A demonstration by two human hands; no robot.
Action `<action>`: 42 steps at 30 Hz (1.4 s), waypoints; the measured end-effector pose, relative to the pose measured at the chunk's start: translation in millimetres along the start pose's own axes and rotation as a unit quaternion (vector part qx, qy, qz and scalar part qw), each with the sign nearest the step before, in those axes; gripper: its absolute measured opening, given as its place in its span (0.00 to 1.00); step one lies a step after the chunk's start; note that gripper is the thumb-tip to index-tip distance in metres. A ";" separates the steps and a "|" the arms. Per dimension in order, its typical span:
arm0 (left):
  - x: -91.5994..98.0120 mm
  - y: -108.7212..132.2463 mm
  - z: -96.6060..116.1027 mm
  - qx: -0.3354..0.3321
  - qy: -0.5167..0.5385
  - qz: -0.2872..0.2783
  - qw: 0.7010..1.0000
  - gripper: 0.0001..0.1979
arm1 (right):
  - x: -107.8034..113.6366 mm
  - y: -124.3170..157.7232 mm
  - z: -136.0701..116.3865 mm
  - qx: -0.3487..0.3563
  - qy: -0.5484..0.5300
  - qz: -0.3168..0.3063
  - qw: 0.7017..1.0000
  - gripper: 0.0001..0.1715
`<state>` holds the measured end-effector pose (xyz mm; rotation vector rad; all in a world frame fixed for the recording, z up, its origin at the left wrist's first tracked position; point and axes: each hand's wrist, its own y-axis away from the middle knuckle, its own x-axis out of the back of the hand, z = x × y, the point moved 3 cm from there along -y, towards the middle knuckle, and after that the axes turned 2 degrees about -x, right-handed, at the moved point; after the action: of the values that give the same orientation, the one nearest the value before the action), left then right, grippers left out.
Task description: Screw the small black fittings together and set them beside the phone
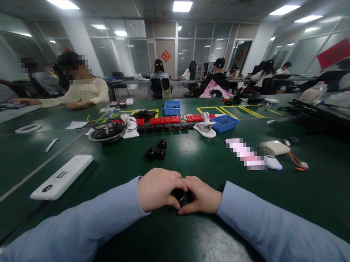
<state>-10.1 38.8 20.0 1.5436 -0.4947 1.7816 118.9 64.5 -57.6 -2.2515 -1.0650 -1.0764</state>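
Observation:
Just above the green tabletop, near its front, my left hand (159, 189) and my right hand (203, 195) meet at the fingertips. Between them they curl round a black round part (182, 199), gripping it from both sides. Most of that part is hidden by fingers and thumbs. A little beyond the hands stand three black wheel-like round parts (156, 152), grouped close together.
A white power-bank-like box (62, 178) with a cable lies left, near a wrench (51, 145). Red and black strips (165, 123), a metal bowl (107, 133), a white clip (205, 126) and blue bins (172, 108) stand farther back. Co-workers sit beyond.

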 end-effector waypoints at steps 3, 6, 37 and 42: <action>1.2 -0.5 3.5 0.021 -0.010 -0.015 1.000 0.17 | -0.8 0.1 0.5 0.001 0.001 0.003 1.000 0.31; 3.4 -0.4 7.5 0.041 -0.020 -0.018 0.999 0.16 | -1.4 0.2 0.8 -0.001 0.001 0.006 1.000 0.31; -6.4 -6.0 19.7 0.151 -0.113 -0.020 0.982 0.21 | -0.7 -0.1 -2.2 -0.015 0.014 0.006 1.000 0.27; -10.2 -5.8 21.0 0.167 -0.117 0.010 0.979 0.20 | -1.7 -0.4 -1.1 -0.012 0.018 0.001 1.000 0.28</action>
<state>8.9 25.3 13.7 2.0025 -0.3331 1.7717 117.3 63.3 -58.3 -2.2433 -1.0393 -1.1313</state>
